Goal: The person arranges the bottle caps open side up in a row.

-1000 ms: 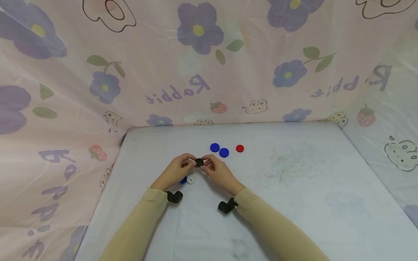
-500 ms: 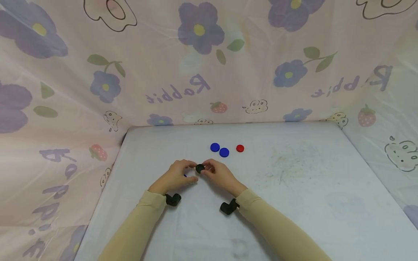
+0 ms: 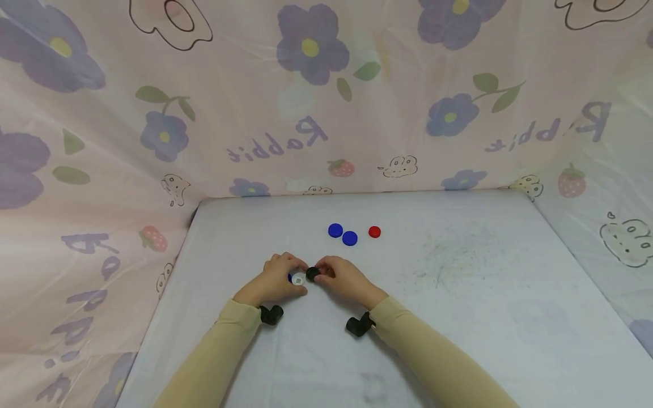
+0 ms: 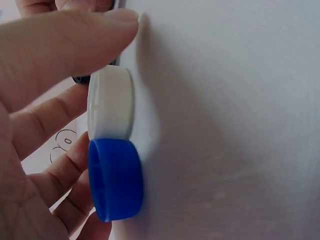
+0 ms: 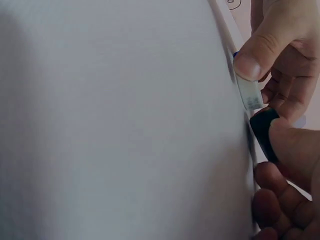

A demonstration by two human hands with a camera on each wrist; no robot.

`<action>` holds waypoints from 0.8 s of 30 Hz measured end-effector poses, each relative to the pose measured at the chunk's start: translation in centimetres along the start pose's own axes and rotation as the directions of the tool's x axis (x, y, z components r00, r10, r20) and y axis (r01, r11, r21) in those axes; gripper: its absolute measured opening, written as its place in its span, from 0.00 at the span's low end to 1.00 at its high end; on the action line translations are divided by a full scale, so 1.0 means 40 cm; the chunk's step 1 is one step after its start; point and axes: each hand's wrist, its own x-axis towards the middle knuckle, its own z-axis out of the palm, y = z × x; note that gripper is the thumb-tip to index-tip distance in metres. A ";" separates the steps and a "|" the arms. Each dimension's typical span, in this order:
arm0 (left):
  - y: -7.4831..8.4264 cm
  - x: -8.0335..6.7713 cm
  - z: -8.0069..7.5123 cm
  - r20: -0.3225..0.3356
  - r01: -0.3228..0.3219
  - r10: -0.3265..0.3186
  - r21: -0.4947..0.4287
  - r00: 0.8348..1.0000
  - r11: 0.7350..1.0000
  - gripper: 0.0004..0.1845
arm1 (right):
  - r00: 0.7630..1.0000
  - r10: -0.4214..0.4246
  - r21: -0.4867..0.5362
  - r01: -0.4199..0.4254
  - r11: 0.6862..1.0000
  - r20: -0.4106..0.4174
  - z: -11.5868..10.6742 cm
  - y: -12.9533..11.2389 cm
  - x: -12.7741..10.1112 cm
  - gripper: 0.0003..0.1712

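Note:
On the white table (image 3: 459, 294) my left hand (image 3: 282, 274) pinches a white cap (image 3: 298, 280) that lies flat, with a blue cap (image 3: 291, 277) touching it on the left. In the left wrist view the white cap (image 4: 111, 102) and blue cap (image 4: 116, 180) sit edge to edge under my fingers (image 4: 60, 45). My right hand (image 3: 334, 275) pinches a black cap (image 3: 312, 273) just right of the white one. The right wrist view shows the black cap (image 5: 263, 132) against the white cap (image 5: 250, 95).
Two more blue caps (image 3: 335, 230) (image 3: 350, 238) and a red cap (image 3: 374, 232) lie farther back on the table. Flower-printed cloth walls (image 3: 316, 113) stand at the back and on both sides. A scuffed patch (image 3: 449, 255) marks the table to the right.
Both hands came down and nearer with the black cap. My left hand let go of the black cap and took the white cap; the right hand set the black cap beside it.

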 end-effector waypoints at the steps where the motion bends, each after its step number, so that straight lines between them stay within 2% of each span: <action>1: -0.001 0.000 0.001 -0.004 -0.007 0.007 0.001 1.000 1.000 0.24 | 1.000 0.003 0.002 -0.003 1.000 0.002 0.000 0.001 -0.001 0.14; 8: -0.013 0.005 0.010 -0.023 -0.042 0.042 0.011 0.999 0.999 0.21 | 1.000 0.000 0.012 -0.001 1.000 0.005 0.002 0.007 -0.007 0.13; 14: -0.017 0.008 0.013 -0.033 -0.041 0.041 0.002 0.999 0.999 0.19 | 0.999 -0.032 0.002 0.032 0.999 -0.003 0.008 0.009 -0.008 0.15; 24: -0.016 0.004 0.014 -0.040 -0.045 0.045 0.004 0.998 0.999 0.18 | 0.999 -0.040 -0.023 0.040 0.999 0.001 0.010 0.008 -0.008 0.16</action>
